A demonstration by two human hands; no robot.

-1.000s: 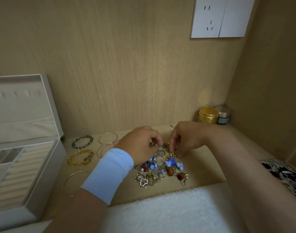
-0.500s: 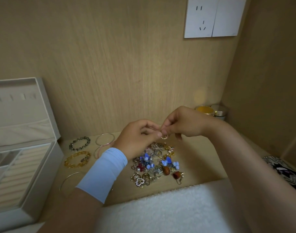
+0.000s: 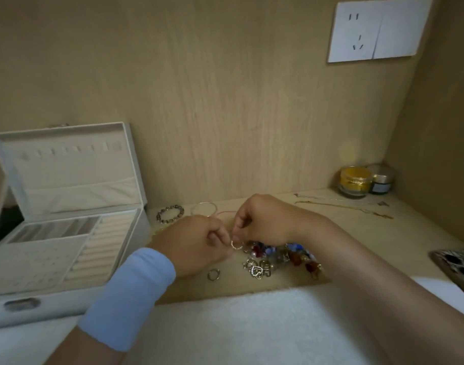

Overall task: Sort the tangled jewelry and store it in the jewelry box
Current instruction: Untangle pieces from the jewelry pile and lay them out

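A small gold ring (image 3: 236, 244) hangs between my two hands just above the wooden shelf. My left hand (image 3: 196, 241), with a light blue wristband, and my right hand (image 3: 262, 222) both pinch it with their fingertips. Under my right hand lies the tangled jewelry pile (image 3: 275, 256) of blue, red and silver pieces. A loose silver ring (image 3: 213, 274) sits on the shelf below my left hand. The white jewelry box (image 3: 67, 233) stands open at the left, with ring rolls and compartments showing.
A dark beaded bracelet (image 3: 170, 213) and thin bangles (image 3: 204, 208) lie behind my hands. Thin chains (image 3: 341, 204) stretch along the back right. Two jars (image 3: 357, 181) stand in the right corner. A white fluffy cloth (image 3: 252, 325) covers the front edge. A patterned phone (image 3: 457, 264) lies at far right.
My hands lifted a small ring out of the pile and now hold it lower and further left. The view swung left, showing more of the box. A silver ring now lies loose on the shelf.
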